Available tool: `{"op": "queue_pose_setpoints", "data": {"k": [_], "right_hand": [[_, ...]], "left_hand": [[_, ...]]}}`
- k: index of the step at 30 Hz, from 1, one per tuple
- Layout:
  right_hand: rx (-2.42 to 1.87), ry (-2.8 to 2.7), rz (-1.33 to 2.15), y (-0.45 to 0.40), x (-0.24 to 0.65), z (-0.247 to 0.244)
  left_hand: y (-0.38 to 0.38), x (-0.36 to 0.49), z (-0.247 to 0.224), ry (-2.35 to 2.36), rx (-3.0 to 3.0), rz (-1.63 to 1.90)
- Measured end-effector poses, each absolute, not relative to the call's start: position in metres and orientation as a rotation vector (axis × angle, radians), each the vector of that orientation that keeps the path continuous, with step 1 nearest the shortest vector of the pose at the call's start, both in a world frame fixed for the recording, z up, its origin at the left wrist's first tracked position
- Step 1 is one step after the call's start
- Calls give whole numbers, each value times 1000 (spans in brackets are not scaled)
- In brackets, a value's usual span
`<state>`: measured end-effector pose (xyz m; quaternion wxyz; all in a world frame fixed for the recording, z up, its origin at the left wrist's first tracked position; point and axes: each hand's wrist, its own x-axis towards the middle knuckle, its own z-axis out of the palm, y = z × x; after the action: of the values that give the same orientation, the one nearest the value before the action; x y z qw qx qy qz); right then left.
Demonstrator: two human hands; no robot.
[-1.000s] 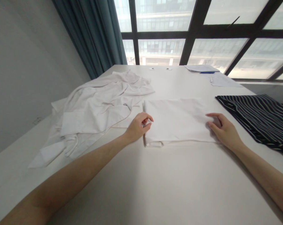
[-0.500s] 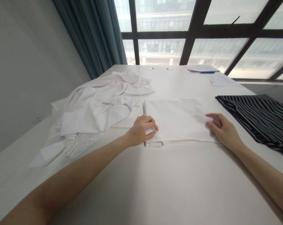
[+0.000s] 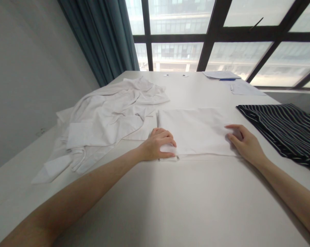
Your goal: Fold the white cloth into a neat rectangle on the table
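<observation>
A person's two bare hands rest on a white desk [image 3: 185, 199], well apart, at opposite ends of a folded white cloth [image 3: 198, 130]. The cloth lies flat in the middle, between the desk's left and right edges. The left hand [image 3: 158, 144] curves over its near left corner, thumb and fingers parted. The right hand [image 3: 243, 142] is at its right end, thumb and forefinger also parted. Toward the desk's left edge spreads a rumpled white garment [image 3: 116, 106]; by the right edge lies a black-and-white striped cloth [image 3: 288, 130]. Papers [image 3: 219, 74] and a blue pen [image 3: 227, 79] lie near the far right corner.
</observation>
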<state>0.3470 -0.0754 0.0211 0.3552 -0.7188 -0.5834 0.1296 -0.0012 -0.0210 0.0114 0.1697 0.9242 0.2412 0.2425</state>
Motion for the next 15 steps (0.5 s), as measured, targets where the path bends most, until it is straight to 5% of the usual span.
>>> {"op": "queue_pose_setpoints", "data": {"k": [15], "right_hand": [[-1868,-1508,359,-76,346,22]], "left_hand": [[-22,-1,12,655,2635,674]]}}
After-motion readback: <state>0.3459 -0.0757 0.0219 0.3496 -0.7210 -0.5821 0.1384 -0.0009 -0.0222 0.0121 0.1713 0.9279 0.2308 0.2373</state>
